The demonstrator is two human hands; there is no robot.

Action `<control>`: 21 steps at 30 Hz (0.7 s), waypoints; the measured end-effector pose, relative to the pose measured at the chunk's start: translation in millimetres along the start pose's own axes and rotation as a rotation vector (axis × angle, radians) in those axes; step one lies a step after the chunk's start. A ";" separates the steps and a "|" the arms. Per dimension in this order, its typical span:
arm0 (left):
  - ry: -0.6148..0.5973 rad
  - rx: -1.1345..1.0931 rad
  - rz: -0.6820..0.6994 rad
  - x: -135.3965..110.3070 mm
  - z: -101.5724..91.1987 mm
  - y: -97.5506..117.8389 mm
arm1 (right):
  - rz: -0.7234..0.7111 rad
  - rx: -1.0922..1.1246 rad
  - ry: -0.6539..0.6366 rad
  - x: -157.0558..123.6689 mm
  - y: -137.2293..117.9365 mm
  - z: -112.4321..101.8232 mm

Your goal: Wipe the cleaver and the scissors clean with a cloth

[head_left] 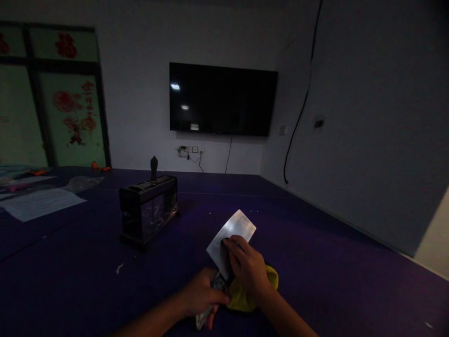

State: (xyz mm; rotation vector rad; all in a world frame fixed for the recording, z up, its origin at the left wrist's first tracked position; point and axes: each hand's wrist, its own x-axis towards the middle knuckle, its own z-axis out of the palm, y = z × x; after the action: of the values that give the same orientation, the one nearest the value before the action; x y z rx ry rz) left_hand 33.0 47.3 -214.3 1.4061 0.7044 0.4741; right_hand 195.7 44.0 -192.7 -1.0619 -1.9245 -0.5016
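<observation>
— While the cleaver is held just right of the knife block, how much is judged done?
— That cannot be told; the blade is seen bright. Its handle is closed in the left hand. Its flat is touched by bent fingers of the right hand, whose thumb is hidden. A yellow cloth is lodged beneath.
</observation>
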 end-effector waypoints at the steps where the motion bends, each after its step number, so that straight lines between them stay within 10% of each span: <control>1: -0.008 -0.008 -0.005 -0.5 -0.5 0.2 | 0.026 -0.015 0.020 -0.2 3.9 -0.1; 10: -0.023 -0.017 -0.039 -3.1 -0.9 3.2 | 0.250 -0.183 0.126 -2.3 33.6 -3.1; 21: 0.029 -0.043 -0.036 -4.8 -1.0 3.3 | 0.163 -0.088 0.073 -4.2 22.9 4.0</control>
State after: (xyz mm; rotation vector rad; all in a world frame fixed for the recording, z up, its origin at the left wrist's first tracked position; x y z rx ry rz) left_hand 29.2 45.2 -210.3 1.3471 0.7371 0.4795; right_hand 213.8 57.4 -199.7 -1.2291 -1.7482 -0.5293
